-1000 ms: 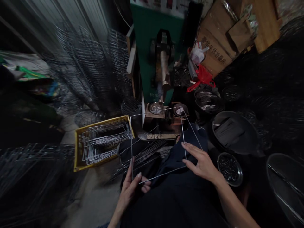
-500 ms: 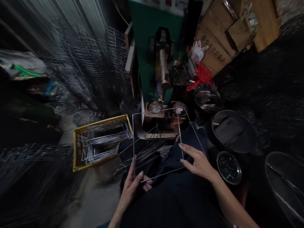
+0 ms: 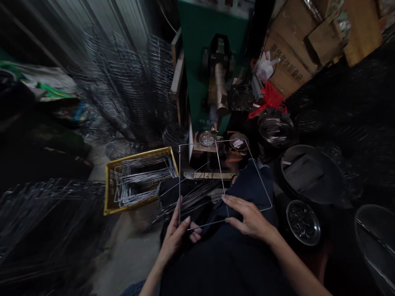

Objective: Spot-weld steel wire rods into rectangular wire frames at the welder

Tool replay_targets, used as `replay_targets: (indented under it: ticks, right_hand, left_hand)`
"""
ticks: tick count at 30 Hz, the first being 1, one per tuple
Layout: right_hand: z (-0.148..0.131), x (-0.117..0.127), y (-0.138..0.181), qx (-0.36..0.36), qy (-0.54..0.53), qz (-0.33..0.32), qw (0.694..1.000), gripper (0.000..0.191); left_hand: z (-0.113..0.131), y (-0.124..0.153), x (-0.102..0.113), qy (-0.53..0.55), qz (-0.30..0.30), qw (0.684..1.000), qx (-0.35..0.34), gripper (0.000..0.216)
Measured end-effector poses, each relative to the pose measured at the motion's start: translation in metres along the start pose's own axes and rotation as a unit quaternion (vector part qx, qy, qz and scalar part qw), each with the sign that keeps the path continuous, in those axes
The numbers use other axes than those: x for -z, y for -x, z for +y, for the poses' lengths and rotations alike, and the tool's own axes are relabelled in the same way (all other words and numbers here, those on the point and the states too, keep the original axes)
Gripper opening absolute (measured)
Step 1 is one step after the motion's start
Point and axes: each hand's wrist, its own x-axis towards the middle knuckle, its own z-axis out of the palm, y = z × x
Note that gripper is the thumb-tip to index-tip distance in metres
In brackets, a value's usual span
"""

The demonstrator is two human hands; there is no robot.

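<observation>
My left hand (image 3: 175, 235) is closed round the lower left corner of a thin rectangular wire frame (image 3: 180, 174), which is tilted up over my lap. A straight wire rod (image 3: 220, 166) lies across the frame, from its far side to its near side. My right hand (image 3: 251, 218) pinches the near part of this rod between thumb and fingers. Beneath the frame, several loose wire rods (image 3: 193, 198) rest across my lap. Beyond its far edge stands a green machine (image 3: 193, 53) with a metal arm (image 3: 219, 86) pointing towards me.
Left of my lap is a yellow crate (image 3: 107, 191) of bent wire frames. Small metal pieces fill a round dish (image 3: 207, 139) below the machine's arm. To the right stand a bowl (image 3: 317, 224) of dark pieces and a wide basin (image 3: 336, 181). Stacked wire racks (image 3: 123, 82) are behind the crate.
My right hand has moved left with the straight rod, which now crosses nearer the frame's middle. My left hand keeps its hold on the corner. The whole view has shifted slightly.
</observation>
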Motion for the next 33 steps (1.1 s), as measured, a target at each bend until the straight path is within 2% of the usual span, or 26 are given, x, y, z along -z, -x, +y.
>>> replay_targets:
  ticks: [9, 19, 28, 33]
  right_hand:
    - [0.003, 0.003, 0.004, -0.016, 0.005, -0.023, 1.0, 0.069]
    - [0.001, 0.012, 0.007, -0.013, 0.011, -0.012, 1.0, 0.072]
    - [0.002, 0.017, -0.001, -0.018, -0.001, -0.022, 1.0, 0.072]
    - [0.005, 0.017, -0.004, -0.011, -0.003, -0.021, 1.0, 0.072]
  left_hand:
    - [0.009, 0.001, -0.006, 0.009, -0.008, 1.0, -0.014, 0.095]
    - [0.011, 0.004, -0.013, 0.008, -0.028, 0.999, -0.039, 0.093]
    - [0.016, 0.001, -0.017, 0.023, -0.007, 0.999, -0.036, 0.099]
    - [0.018, -0.001, -0.017, 0.007, -0.008, 0.999, -0.049, 0.092]
